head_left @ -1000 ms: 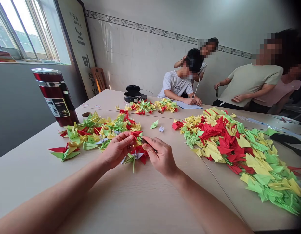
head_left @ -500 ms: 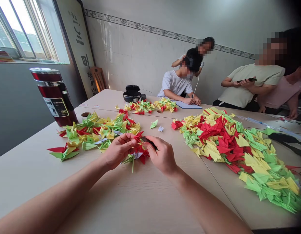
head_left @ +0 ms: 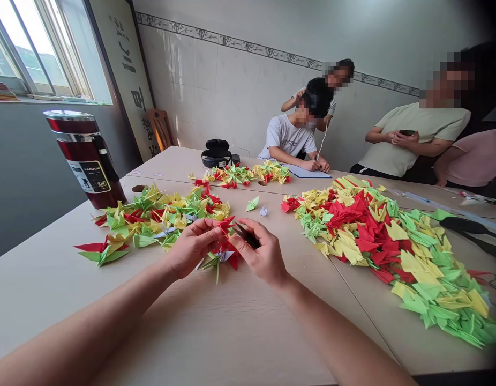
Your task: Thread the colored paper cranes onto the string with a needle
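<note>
Near the middle of the view, my left hand pinches a small red folded paper piece between thumb and fingertips. Just to its right, my right hand is closed on a dark slim tool, whose tip points at the red paper. The tool's exact kind is hard to make out. Below and behind my hands lie red, lilac and green folded papers. A pile of green, yellow and red paper cranes spreads out to the left of my hands.
A larger heap of folded papers covers the table's right side. A dark red flask stands at the left. At the far side are an open black case, a third group of cranes and a person writing; other people are behind.
The tool in my right hand has tilted and drawn slightly away from the red paper, and its tip now shows. At the right, the standing person's hands and phone have shifted.
</note>
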`<state>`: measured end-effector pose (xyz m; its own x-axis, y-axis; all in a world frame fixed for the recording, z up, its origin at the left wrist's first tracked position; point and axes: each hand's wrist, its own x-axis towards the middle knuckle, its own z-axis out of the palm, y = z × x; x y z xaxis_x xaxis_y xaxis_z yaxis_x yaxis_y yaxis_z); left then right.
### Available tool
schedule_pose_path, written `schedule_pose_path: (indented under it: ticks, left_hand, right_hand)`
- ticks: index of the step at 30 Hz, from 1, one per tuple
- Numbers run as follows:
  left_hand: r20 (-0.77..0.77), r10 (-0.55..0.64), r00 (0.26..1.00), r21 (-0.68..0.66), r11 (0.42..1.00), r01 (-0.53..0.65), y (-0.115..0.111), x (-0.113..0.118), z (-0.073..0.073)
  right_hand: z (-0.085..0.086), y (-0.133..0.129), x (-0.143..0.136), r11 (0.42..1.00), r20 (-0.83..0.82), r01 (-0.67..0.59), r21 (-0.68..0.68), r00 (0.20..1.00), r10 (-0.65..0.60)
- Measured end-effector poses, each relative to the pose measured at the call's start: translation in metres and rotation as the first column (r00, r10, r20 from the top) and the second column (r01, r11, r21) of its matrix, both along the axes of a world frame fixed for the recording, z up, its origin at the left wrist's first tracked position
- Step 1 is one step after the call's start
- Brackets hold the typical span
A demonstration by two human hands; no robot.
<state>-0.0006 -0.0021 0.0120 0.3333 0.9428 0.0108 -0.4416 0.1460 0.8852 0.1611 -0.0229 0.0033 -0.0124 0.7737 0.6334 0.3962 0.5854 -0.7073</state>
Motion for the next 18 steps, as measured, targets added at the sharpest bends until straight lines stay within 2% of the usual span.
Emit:
schedule_pose_path:
  ticks: [3, 6, 11, 13, 15, 17, 18]
  left_hand:
    - [-0.064, -0.046, 0.997, 0.03, 0.998, 0.048, 0.0, 0.0, -0.002]
    - [-0.118, -0.077, 0.99, 0.05, 0.995, 0.084, -0.001, 0.0, -0.005]
    - [-0.194, -0.035, 0.98, 0.067, 0.997, 0.049, -0.001, 0.001, -0.005]
    - [-0.212, 0.033, 0.977, 0.076, 0.997, -0.018, -0.001, 0.0, -0.002]
    - [-0.223, 0.112, 0.968, 0.086, 0.992, -0.095, 0.0, -0.001, 0.002]
    - [-0.225, 0.162, 0.961, 0.096, 0.985, -0.143, 0.002, -0.003, 0.004]
    - [-0.223, 0.178, 0.959, 0.104, 0.982, -0.158, 0.004, -0.004, 0.004]
  right_hand:
    - [-0.005, 0.002, -0.001, 0.992, -0.097, -0.098, -0.084, 0.991, 0.09]
    - [-0.008, 0.003, -0.002, 0.984, -0.114, -0.158, -0.087, 0.983, 0.147]
    - [-0.009, 0.01, 0.003, 0.974, -0.129, -0.203, -0.105, 0.973, 0.189]
    - [-0.012, 0.021, 0.012, 0.984, -0.152, -0.132, -0.122, 0.982, 0.113]
    - [-0.017, 0.036, 0.024, 0.984, -0.193, 0.018, -0.175, 0.98, -0.052]
    - [-0.023, 0.05, 0.037, 0.95, -0.218, 0.2, -0.238, 0.942, -0.253]
    - [-0.026, 0.055, 0.042, 0.934, -0.205, 0.248, -0.257, 0.93, -0.304]
